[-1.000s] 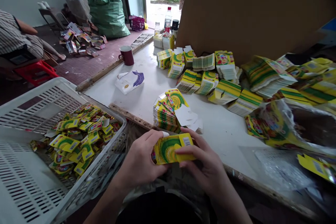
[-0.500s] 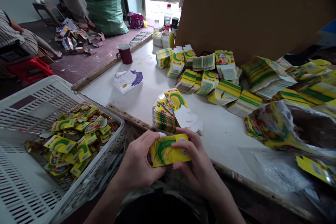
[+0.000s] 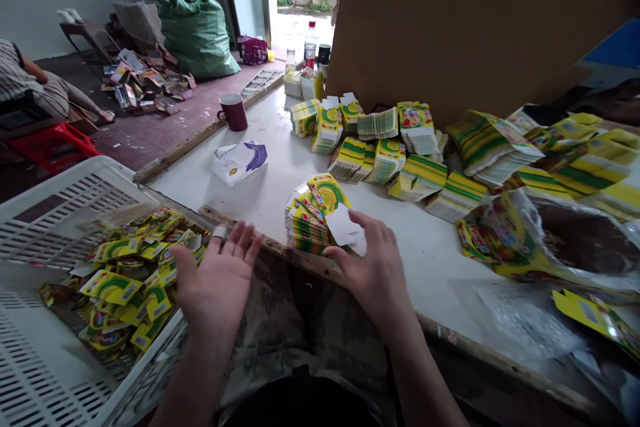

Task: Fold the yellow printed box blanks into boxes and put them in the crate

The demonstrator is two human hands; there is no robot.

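Observation:
My left hand (image 3: 217, 287) is palm up with its fingers spread, holding nothing, beside the rim of a white plastic basket (image 3: 113, 170). Yellow-and-green small cartons (image 3: 113, 287) lie heaped in that basket. A white band wraps one finger of this hand. At the table's near edge, my right hand (image 3: 373, 267) has thumb and fingers apart around the white flaps of a stack of flat yellow cartons (image 3: 310, 220). Whether its fingertips touch the flaps I cannot tell.
Bundles of cartons (image 3: 383, 160) line the table's far side below a brown board (image 3: 450, 27). A maroon mug (image 3: 233, 113) and a white-and-purple box (image 3: 240, 163) stand at left. An open plastic bag (image 3: 530, 233) lies at right. Someone sits at far left (image 3: 30, 80).
The yellow carton that both hands held is out of them. My left hand has moved left to the basket and opened; my right hand has shifted up to the stack.

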